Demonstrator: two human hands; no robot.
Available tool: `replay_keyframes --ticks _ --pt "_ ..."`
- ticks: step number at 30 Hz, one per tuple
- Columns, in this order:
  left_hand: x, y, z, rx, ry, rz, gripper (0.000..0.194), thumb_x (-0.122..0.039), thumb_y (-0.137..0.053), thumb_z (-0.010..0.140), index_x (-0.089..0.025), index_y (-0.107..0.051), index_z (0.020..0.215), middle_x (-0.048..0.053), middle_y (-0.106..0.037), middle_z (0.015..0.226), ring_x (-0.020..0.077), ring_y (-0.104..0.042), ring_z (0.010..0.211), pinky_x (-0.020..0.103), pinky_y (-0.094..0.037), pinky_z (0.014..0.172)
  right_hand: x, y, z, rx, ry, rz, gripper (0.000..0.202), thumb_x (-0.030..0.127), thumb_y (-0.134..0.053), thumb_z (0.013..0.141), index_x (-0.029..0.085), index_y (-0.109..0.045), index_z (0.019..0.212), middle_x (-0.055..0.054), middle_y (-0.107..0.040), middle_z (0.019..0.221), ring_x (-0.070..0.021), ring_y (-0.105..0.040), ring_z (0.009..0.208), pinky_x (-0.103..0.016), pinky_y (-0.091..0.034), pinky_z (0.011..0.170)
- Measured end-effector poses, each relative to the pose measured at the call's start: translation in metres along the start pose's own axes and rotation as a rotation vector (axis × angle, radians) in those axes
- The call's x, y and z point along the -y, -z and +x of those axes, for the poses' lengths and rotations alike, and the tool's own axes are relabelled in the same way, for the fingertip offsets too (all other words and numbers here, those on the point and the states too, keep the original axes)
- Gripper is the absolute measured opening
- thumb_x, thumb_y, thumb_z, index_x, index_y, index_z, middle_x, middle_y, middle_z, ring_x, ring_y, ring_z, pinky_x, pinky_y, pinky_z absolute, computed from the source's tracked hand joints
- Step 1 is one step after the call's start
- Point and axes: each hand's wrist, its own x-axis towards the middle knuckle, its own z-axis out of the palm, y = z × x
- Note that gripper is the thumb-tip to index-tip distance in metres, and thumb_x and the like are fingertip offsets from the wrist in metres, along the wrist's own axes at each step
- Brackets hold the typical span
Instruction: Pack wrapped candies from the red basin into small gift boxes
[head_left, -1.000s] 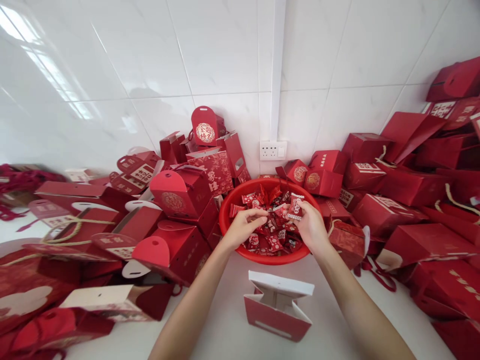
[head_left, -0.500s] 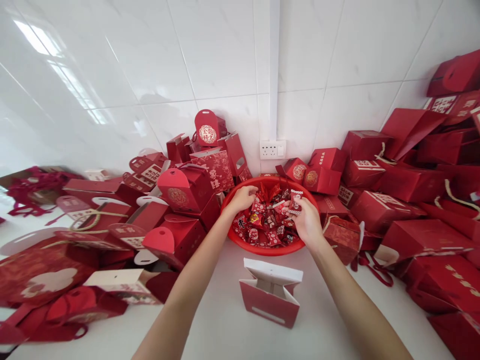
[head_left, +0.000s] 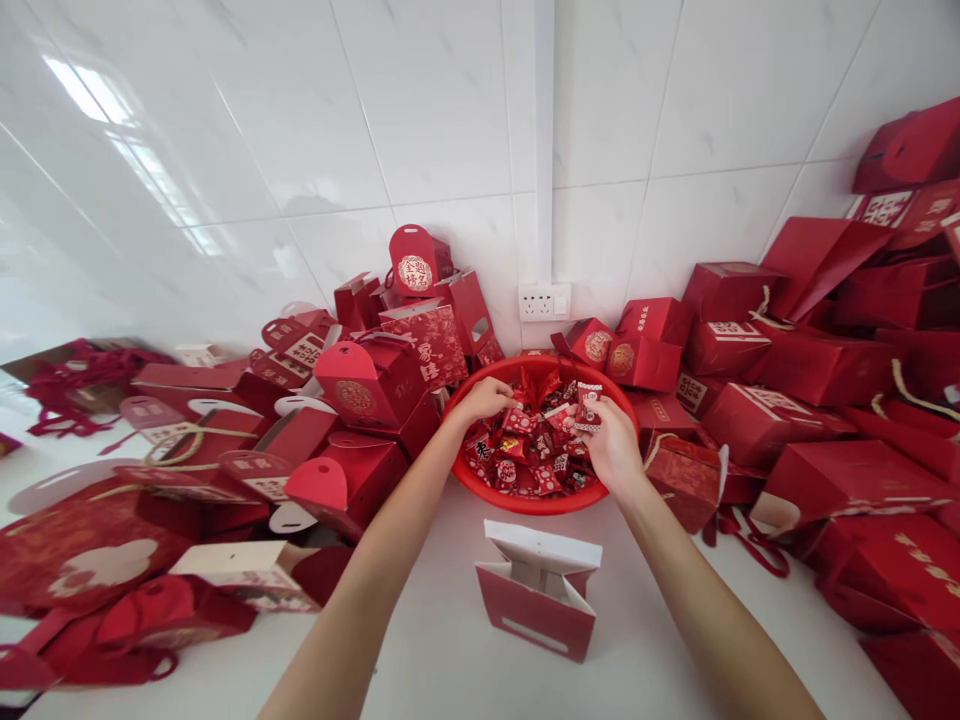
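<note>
A round red basin (head_left: 525,505) holds many wrapped candies (head_left: 544,450), mostly red. Over its right side, my right hand (head_left: 609,435) is closed on a small red-and-white candy packet (head_left: 589,402). At the basin's left side, my left hand (head_left: 484,400) reaches over the candies with its fingers bent down. Its fingertips are near a red packet, and whether they grip it is too small to tell. An open red paper box (head_left: 534,612) with a white inner flap stands on the white table, in front of the basin and between my forearms.
Red gift boxes are piled at the left (head_left: 367,380) and the right (head_left: 825,370). A dark red ribbon heap (head_left: 82,380) lies at the far left. Behind the basin, a white tiled wall (head_left: 450,120) carries a socket (head_left: 544,302).
The left hand has shifted slightly, its fingers now lower over the candies. The right hand still holds the packet, nearly in the same place. The view has moved a little.
</note>
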Motion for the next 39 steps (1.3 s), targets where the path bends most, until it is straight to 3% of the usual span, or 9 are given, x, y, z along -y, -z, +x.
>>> replay_keyframes --ticks 4,9,15,21,26,30,36,39 --pt "-0.003 -0.001 -0.016 -0.029 -0.056 -0.126 0.022 -0.034 -0.069 0.068 -0.017 -0.059 0.057 -0.004 -0.051 0.054 0.0119 -0.043 0.055 0.025 -0.034 0.058 0.0 0.0 0.0 0.007 -0.012 -0.012 0.026 0.035 -0.079 0.059 0.024 -0.058 0.07 0.002 -0.069 0.063 -0.0164 -0.065 0.059 -0.028 -0.049 0.055" --pt "-0.007 -0.005 -0.033 -0.021 -0.103 -0.329 0.028 -0.042 -0.071 0.068 -0.016 -0.065 0.067 -0.001 -0.061 0.064 0.0134 -0.052 0.061 0.025 -0.04 0.063 -0.001 0.0 0.0 0.061 -0.048 -0.063 0.027 0.037 -0.079 0.06 0.022 -0.062 0.074 0.001 -0.071 0.065 -0.0142 -0.063 0.058 -0.025 -0.047 0.053" --pt "-0.012 -0.01 -0.046 -0.002 -0.118 -0.504 0.031 -0.042 -0.077 0.067 -0.014 -0.068 0.078 0.002 -0.068 0.077 0.0163 -0.061 0.073 0.028 -0.048 0.074 0.0 -0.001 -0.002 0.066 -0.054 -0.069 0.023 0.036 -0.078 0.061 0.021 -0.067 0.074 0.0 -0.073 0.068 -0.014 -0.063 0.061 -0.024 -0.047 0.054" --pt "-0.021 -0.023 -0.055 -0.053 -0.041 -0.646 0.046 -0.031 -0.081 0.068 -0.017 -0.066 0.109 0.0 -0.066 0.079 0.0172 -0.066 0.076 0.031 -0.054 0.075 -0.001 -0.002 -0.003 0.072 -0.064 -0.135 0.029 0.029 -0.083 0.055 0.021 -0.066 0.077 0.0 -0.074 0.074 -0.0136 -0.064 0.065 -0.024 -0.048 0.059" --pt "-0.035 -0.034 -0.065 -0.037 -0.08 -0.714 0.04 -0.029 -0.083 0.068 -0.015 -0.067 0.102 0.002 -0.068 0.085 0.0152 -0.067 0.077 0.028 -0.056 0.074 -0.004 -0.002 -0.005 0.093 -0.064 -0.194 0.043 0.027 -0.089 0.048 0.02 -0.067 0.083 0.003 -0.073 0.077 -0.0131 -0.062 0.066 -0.025 -0.049 0.059" --pt "-0.042 -0.037 -0.071 -0.005 -0.078 -0.72 0.045 -0.036 -0.086 0.065 -0.015 -0.068 0.101 0.003 -0.071 0.091 0.0166 -0.067 0.081 0.029 -0.057 0.075 -0.006 -0.001 -0.004 0.112 -0.023 -0.197 0.044 0.025 -0.09 0.046 0.021 -0.067 0.083 0.003 -0.072 0.075 -0.0159 -0.064 0.069 -0.028 -0.051 0.062" --pt "-0.042 -0.031 -0.072 -0.009 -0.143 -0.558 0.041 -0.052 -0.08 0.07 -0.013 -0.069 0.072 0.0 -0.065 0.068 0.0115 -0.056 0.064 0.024 -0.046 0.063 -0.006 0.0 -0.004 0.17 -0.018 -0.206 0.045 0.023 -0.091 0.046 0.021 -0.067 0.084 0.003 -0.072 0.076 -0.0172 -0.065 0.072 -0.032 -0.054 0.069" --pt "-0.041 -0.03 -0.073 0.01 -0.139 -0.607 0.047 -0.057 -0.082 0.066 -0.013 -0.067 0.065 0.0 -0.065 0.065 0.0111 -0.055 0.062 0.024 -0.044 0.064 -0.007 0.0 -0.005 0.178 -0.013 -0.214 0.046 0.025 -0.092 0.047 0.021 -0.067 0.085 0.003 -0.072 0.076 -0.0175 -0.065 0.072 -0.032 -0.053 0.069"
